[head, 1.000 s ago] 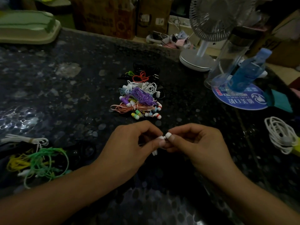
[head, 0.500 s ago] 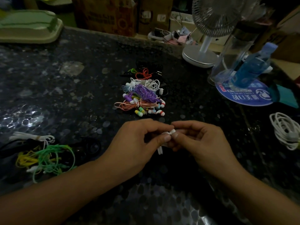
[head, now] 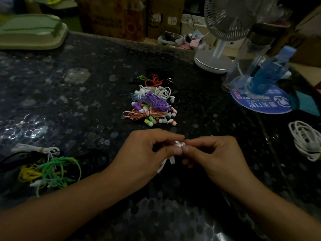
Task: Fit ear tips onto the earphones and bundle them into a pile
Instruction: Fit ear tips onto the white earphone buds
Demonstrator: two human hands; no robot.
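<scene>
Earphone: a small white earphone (head: pixel 178 144) is pinched between the fingertips of both hands, low in the middle of the view, just above the dark speckled stone counter (head: pixel 73 94); whether an ear tip is already seated cannot be told.
Cord: its white cord (head: pixel 166 162) hangs down from under the left hand's thumb.
Left hand: the left hand (head: pixel 147 153) has its thumb and curled fingers (head: pixel 175 137) clamped on the earphone.
Right hand: the right hand (head: pixel 218 153) meets it from the other side, thumb and forefinger nipping the same white piece, the other fingers curled beneath.
Pile: a heap of bundled earphones in purple, orange-pink, white, red, green and black (head: pixel 152 103) lies on the counter just beyond the hands.
Left edge: a loose tangle of green, yellow, white and black earphone cords (head: pixel 46 168) lies near the left forearm.
Right edge: a coiled white cable (head: pixel 305 140) rests well apart from the hands.
Far right: a clear plastic bottle (head: pixel 250 54) and a blue bottle (head: pixel 267 73) stand on a round blue printed mat (head: pixel 260 106), beside a white desk fan (head: pixel 218 49).
Far left: a pale green plastic tray (head: pixel 31 32) sits at the back corner of the counter.
Background: brown cardboard boxes (head: pixel 118 16) stand behind the counter.
</scene>
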